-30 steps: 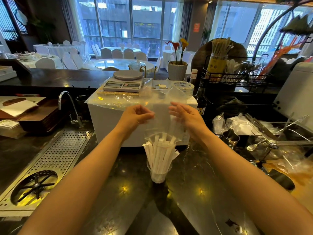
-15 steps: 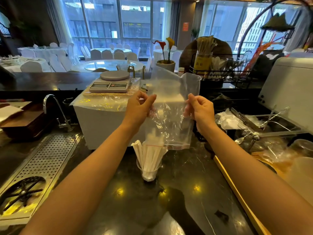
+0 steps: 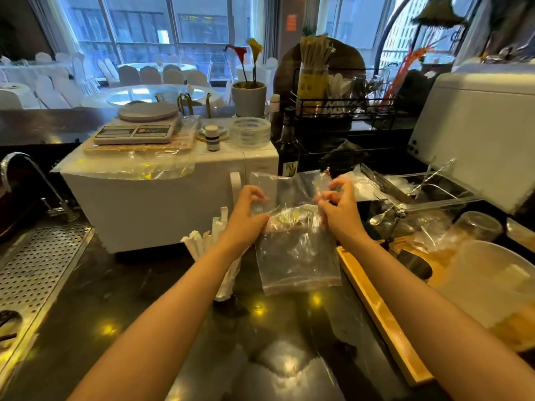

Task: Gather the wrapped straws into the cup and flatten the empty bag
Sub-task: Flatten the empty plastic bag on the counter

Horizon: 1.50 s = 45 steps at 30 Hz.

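Observation:
An empty clear plastic bag (image 3: 298, 256) hangs over the dark counter (image 3: 162, 322), its zip edge lowest and its upper part folded over. My left hand (image 3: 246, 215) pinches the bag's left side. My right hand (image 3: 338, 209) pinches its right side. Several white wrapped straws (image 3: 202, 241) stand in a clear cup (image 3: 227, 290) just left of the bag; my left forearm hides most of the cup.
A white box-shaped appliance (image 3: 162, 195) with a kitchen scale (image 3: 136, 131) on top stands behind the cup. A perforated metal drain tray (image 3: 37, 273) and a tap (image 3: 29, 180) lie at the left. A wooden tray (image 3: 382, 316), cups and metal tools crowd the right.
Both hands have come down with the bag, away from the straws and to the right of the cup. The bag, held up spread before, is now folded over between my hands.

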Tool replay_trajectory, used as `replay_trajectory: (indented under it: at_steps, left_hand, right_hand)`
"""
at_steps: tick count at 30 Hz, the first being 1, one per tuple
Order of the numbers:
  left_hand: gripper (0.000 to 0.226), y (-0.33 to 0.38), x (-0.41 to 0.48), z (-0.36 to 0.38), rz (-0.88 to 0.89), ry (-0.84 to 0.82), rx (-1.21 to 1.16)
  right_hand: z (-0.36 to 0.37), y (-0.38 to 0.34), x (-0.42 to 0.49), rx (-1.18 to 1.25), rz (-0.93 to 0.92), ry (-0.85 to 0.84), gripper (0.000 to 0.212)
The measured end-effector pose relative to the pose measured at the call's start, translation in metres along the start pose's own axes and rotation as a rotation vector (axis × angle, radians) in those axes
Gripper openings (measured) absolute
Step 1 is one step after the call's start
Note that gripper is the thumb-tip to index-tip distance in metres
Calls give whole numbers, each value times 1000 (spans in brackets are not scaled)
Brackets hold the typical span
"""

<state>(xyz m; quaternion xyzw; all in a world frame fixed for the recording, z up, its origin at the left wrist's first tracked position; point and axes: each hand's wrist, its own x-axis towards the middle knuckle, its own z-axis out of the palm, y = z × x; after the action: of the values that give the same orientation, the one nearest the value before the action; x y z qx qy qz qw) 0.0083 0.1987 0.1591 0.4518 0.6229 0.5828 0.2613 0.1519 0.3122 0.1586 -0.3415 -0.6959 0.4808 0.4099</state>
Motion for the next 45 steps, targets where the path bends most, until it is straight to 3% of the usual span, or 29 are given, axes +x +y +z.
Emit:
replay_trajectory:
  at_steps: [6,10,19,22,26,35,40,45]
  left_hand:
    - [72,-28,4,26,-179,-146,21]
    - [79,-50,10,42,-264,-123,60]
    - [80,-97,34,64,-372,3,148]
    - [69,-107,42,68,-367,68,130]
    - [73,-126,49,68,-461,87,71]
    - [76,-162,31,69,-616,43,121]
    - [74,-166,22,75,-596,48,190]
    - [58,-154,7,77,-485,41,457]
  right_hand:
    - [-20,37,-2,-103,125,-166,43]
    - [-27,63,1,-143,174,-250,59]
    - [-23,116,24,-310,267,-364,69]
    - [-17,129,31,-335,249,-313,62]
    - [-10,147,41,-411,287,-286,37]
    - [-3,164,32,-535,239,-437,44]
    - [-2,168,20,-574,251,-493,45]
    - [-3,174,11,-608,274,-458,29]
